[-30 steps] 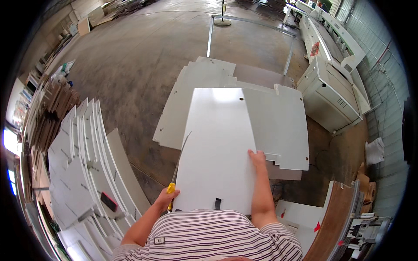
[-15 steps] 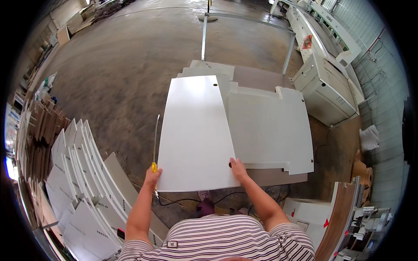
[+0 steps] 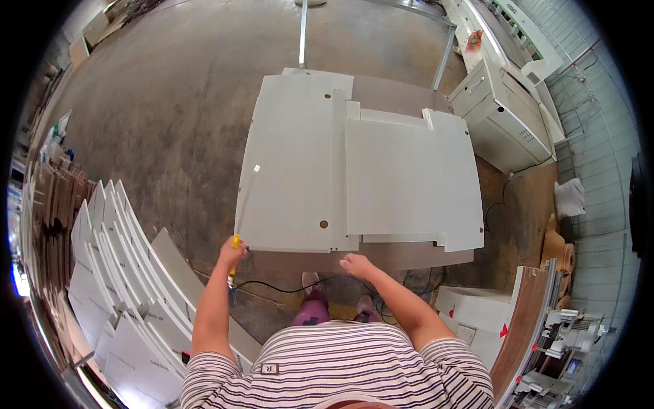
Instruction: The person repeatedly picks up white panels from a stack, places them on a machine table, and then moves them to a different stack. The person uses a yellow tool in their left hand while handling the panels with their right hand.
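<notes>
In my left hand is a yellow air blow gun with a long thin nozzle; my fingers are closed around it. A black hose trails from it. The nozzle reaches over the left part of a large white board, which lies flat on a stack and has two dark round holes near its right side. My right hand is just off the stack's front edge, its fingers curled with nothing visible in them. Right of the board lies another white panel with notched corners.
Several white panels lean in a row at the left, with brown boards behind them. A pale metal cabinet stands at the far right. The hose crosses the floor by my feet. Machine parts are at the near right.
The white board that both hands held now lies flat on the stack. My right hand has let go and drawn back slightly left and nearer; the left keeps the air blow gun.
</notes>
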Demonstrator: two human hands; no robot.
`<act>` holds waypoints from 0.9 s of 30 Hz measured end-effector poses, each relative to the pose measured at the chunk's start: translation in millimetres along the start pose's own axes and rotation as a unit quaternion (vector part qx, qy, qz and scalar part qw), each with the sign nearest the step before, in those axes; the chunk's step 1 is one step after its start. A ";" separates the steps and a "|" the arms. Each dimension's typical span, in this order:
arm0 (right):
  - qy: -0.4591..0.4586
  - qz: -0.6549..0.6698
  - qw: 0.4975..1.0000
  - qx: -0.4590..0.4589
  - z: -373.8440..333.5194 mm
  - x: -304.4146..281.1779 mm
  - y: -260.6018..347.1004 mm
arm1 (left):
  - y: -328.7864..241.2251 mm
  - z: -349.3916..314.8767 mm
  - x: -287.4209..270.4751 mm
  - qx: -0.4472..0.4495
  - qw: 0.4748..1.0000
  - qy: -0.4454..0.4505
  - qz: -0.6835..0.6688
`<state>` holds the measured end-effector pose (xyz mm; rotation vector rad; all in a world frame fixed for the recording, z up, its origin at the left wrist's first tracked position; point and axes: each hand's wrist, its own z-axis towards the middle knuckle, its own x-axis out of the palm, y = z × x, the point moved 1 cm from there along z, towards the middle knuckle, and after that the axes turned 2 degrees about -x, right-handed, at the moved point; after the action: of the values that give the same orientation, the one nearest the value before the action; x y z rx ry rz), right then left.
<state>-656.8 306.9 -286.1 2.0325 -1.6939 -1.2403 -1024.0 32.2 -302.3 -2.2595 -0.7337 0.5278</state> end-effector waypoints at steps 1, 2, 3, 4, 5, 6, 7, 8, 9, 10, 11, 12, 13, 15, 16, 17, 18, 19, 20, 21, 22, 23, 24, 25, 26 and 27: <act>-0.015 0.079 0.996 0.039 -16.6 2.7 -17.9 | 16.2 -19.6 20.3 0.009 0.995 -0.014 0.100; -0.028 0.155 0.985 0.077 -35.0 8.6 -40.8 | 30.2 -44.1 50.3 0.016 0.980 -0.028 0.197; -0.048 0.131 0.987 0.076 -47.4 17.6 -79.4 | 16.8 -84.2 86.4 0.029 0.972 -0.004 0.232; -0.062 0.103 0.990 0.068 -57.6 23.3 -112.5 | 4.4 -127.9 115.3 0.041 0.964 0.012 0.261; -0.054 0.053 0.994 0.074 -72.7 21.0 -125.0 | 31.8 -150.3 131.1 0.051 0.966 0.010 0.254; -0.048 0.000 0.996 0.076 -83.7 15.9 -128.6 | 59.2 -169.4 146.0 0.062 0.968 0.005 0.245; -0.010 -0.004 0.997 0.074 -98.4 10.6 -122.0 | 71.9 -190.5 158.8 0.008 0.982 -0.043 0.181; 0.032 -0.015 0.997 0.067 -112.5 3.5 -106.3 | 86.9 -202.6 166.2 0.029 0.986 -0.083 0.141; 0.017 -0.050 0.999 -0.003 -115.0 7.5 -108.1 | 86.5 -211.4 163.2 0.056 0.983 -0.140 0.107; 0.007 -0.082 0.993 -0.079 -115.5 16.9 -112.5 | 39.2 -238.6 173.2 0.033 0.981 -0.184 0.048; 0.032 -0.033 0.993 -0.105 -124.6 18.5 -94.7 | 31.2 -248.4 181.3 0.117 0.959 -0.257 0.039; 0.059 0.017 0.990 -0.130 -137.7 11.7 -61.7 | 11.5 -260.2 192.7 0.164 0.956 -0.196 -0.147; 0.036 -0.002 0.969 -0.244 -158.8 5.4 -25.9 | -2.5 -272.8 201.4 0.194 0.912 -0.138 -0.335; -0.049 -0.053 0.895 -0.441 -194.1 4.6 47.9 | -42.7 -312.5 223.0 0.291 0.857 -0.108 -0.412; -0.102 -0.094 0.840 -0.524 -212.1 7.5 84.1 | -48.7 -329.8 233.6 0.313 0.834 -0.102 -0.443; -0.075 -0.070 0.846 -0.523 -223.6 10.3 94.6 | -58.8 -350.8 246.0 0.343 0.818 -0.098 -0.451; -0.046 -0.045 0.849 -0.524 -236.5 14.0 105.5 | -50.4 -357.3 257.5 0.364 0.783 -0.085 -0.497; 0.071 0.034 0.899 -0.430 -250.0 13.0 104.2 | -55.1 -379.3 272.1 0.362 0.785 -0.092 -0.494; 0.188 0.105 0.923 -0.319 -264.1 12.5 103.3 | -58.6 -403.5 284.0 0.360 0.787 -0.099 -0.492; 0.231 0.110 0.936 -0.243 -272.6 12.3 104.2 | -49.5 -417.2 286.4 0.340 0.799 -0.128 -0.480; 0.177 0.037 0.937 -0.299 -270.8 15.2 92.3 | -41.1 -433.9 290.0 0.320 0.809 -0.157 -0.467; 0.120 -0.033 0.927 -0.353 -262.2 18.2 72.0 | -29.6 -448.4 294.9 0.298 0.817 -0.186 -0.458; 0.133 -0.046 0.926 -0.351 -249.9 18.2 49.2 | 5.0 -453.1 296.2 0.239 0.842 -0.216 -0.432; 0.148 -0.061 0.923 -0.349 -239.5 12.0 27.4 | 51.3 -457.3 294.2 0.176 0.862 -0.244 -0.408; 0.116 -0.125 0.922 -0.348 -234.4 1.1 8.1 | 89.7 -468.7 291.7 0.131 0.887 -0.227 -0.380; 0.080 -0.184 0.917 -0.346 -230.6 -8.0 -14.7 | 130.9 -487.8 289.4 0.083 0.911 -0.206 -0.349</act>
<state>-482.7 241.5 -148.9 1.9438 -0.6520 -1.4572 -490.3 -101.4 -112.0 -1.5779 -1.5567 0.6750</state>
